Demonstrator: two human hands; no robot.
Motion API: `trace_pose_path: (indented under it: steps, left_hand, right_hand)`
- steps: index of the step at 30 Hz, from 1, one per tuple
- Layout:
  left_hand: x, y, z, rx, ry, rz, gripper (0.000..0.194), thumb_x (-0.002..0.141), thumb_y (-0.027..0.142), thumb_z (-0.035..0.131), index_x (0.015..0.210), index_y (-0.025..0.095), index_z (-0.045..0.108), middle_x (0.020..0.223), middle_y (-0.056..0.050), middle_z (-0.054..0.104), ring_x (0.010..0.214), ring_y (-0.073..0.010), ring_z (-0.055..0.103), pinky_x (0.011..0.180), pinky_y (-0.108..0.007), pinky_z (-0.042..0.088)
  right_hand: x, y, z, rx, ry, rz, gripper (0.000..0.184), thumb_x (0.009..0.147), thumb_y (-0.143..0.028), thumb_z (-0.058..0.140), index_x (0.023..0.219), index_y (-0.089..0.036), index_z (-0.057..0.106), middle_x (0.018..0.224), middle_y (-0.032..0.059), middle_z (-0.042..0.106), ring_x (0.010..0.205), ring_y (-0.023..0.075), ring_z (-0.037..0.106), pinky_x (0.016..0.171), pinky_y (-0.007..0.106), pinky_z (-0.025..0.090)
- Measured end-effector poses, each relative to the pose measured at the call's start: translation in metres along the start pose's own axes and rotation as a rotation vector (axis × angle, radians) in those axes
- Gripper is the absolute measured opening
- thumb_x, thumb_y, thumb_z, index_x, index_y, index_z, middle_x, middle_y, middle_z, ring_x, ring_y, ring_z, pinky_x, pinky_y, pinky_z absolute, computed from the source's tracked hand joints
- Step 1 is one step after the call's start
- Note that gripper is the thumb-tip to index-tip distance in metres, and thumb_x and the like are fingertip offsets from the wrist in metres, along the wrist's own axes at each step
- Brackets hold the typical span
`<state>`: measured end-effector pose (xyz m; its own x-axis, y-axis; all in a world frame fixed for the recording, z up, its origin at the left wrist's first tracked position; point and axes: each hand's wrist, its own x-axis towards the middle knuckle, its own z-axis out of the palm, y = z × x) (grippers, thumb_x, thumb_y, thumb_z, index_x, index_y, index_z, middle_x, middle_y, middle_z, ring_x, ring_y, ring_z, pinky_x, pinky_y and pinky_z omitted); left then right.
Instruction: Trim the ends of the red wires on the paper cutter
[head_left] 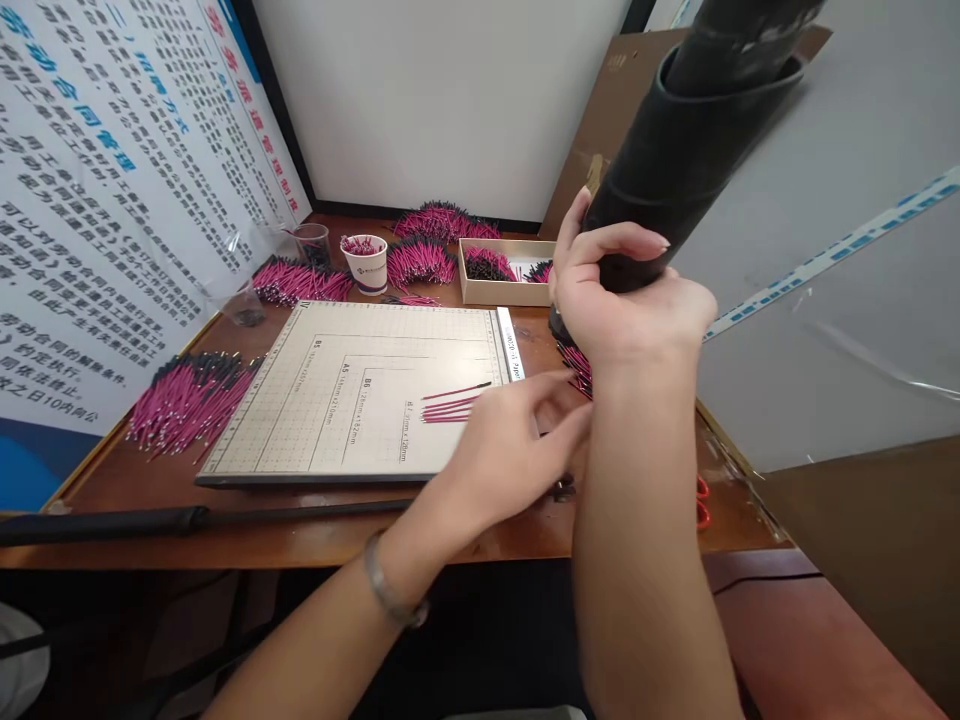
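Note:
My right hand (630,285) is raised at the upper right, its fingers wrapped round the lower end of a thick black sleeved handle (667,160). The handle slants up close to the camera, and where it joins anything is hidden. Over the right edge of the paper trimmer board (367,385) lies my left hand (506,450), thumb and index finger curved towards each other. My right forearm hides those fingertips and whatever they may hold. Several thin pink wires (448,410), with one black-tipped wire (461,391) above them, rest on the board beside my left hand, partly under it.
Bundles of pink wires (191,400) lie left of the board and behind it. A paper cup (366,265), a clear cup (311,243) and a shallow box (506,292) stand at the back. A black rod (300,512) lies along the front. Red loops (703,500) show at right.

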<state>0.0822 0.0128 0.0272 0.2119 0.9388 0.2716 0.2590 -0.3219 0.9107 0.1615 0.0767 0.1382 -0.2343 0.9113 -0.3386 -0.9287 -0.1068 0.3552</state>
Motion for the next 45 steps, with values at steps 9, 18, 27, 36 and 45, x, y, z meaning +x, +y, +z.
trace_pose_path:
  steps: [9, 18, 27, 36, 45]
  left_hand:
    - [-0.022, -0.048, -0.07, 0.652, 0.166, -0.039, 0.025, 0.093, 0.031, 0.057, 0.102, 0.018, 0.076, 0.108, -0.012, 0.076, 0.102, -0.0332, 0.063, 0.094, -0.051, 0.047]
    - [-0.015, -0.049, -0.083, 0.678, -0.058, -0.064, 0.024, 0.093, 0.031, 0.056, 0.086, 0.024, 0.077, 0.093, -0.005, 0.075, 0.091, -0.0269, 0.065, 0.085, -0.044, 0.045]
    - [-0.033, -0.042, -0.103, 0.605, -0.091, -0.064, 0.028, 0.095, 0.044, 0.057, 0.089, 0.025, 0.077, 0.093, -0.001, 0.075, 0.091, -0.0231, 0.066, 0.084, -0.039, 0.045]
    - [-0.044, -0.041, -0.089, 0.587, -0.052, -0.122, 0.021, 0.094, 0.046, 0.064, 0.103, 0.03, 0.074, 0.104, 0.0, 0.072, 0.101, -0.0248, 0.063, 0.09, -0.044, 0.044]
    - [-0.031, -0.034, -0.083, 0.687, -0.05, -0.22, 0.024, 0.091, 0.045, 0.06, 0.081, 0.027, 0.071, 0.079, 0.001, 0.072, 0.078, -0.0258, 0.063, 0.072, -0.04, 0.039]
  right_hand:
    - [0.073, -0.027, -0.023, -0.369, 0.006, -0.16, 0.04, 0.093, -0.04, 0.028, 0.069, -0.021, 0.053, 0.072, 0.0012, 0.061, 0.059, 0.0077, 0.058, 0.038, 0.009, 0.042]
    - [0.076, -0.035, -0.036, -0.469, 0.017, -0.155, 0.054, 0.091, -0.043, 0.01, 0.053, -0.022, 0.041, 0.058, -0.0018, 0.058, 0.044, 0.004, 0.044, 0.039, 0.004, 0.035]
    - [0.077, -0.037, -0.041, -0.808, -0.028, -0.234, 0.061, 0.103, -0.033, 0.007, 0.057, -0.021, 0.045, 0.061, 0.0, 0.055, 0.048, 0.007, 0.037, 0.05, 0.013, 0.045]
    - [-0.044, -0.044, -0.112, -2.039, -0.413, -0.883, 0.013, 0.092, -0.022, 0.07, 0.102, -0.023, 0.063, 0.064, -0.0061, 0.057, 0.049, 0.007, 0.046, 0.048, 0.022, 0.039]
    - [-0.066, -0.064, -0.162, -2.749, -0.703, -0.946, 0.012, 0.094, -0.009, 0.064, 0.09, -0.018, 0.071, 0.07, -0.0017, 0.061, 0.065, 0.0127, 0.051, 0.067, 0.031, 0.033]
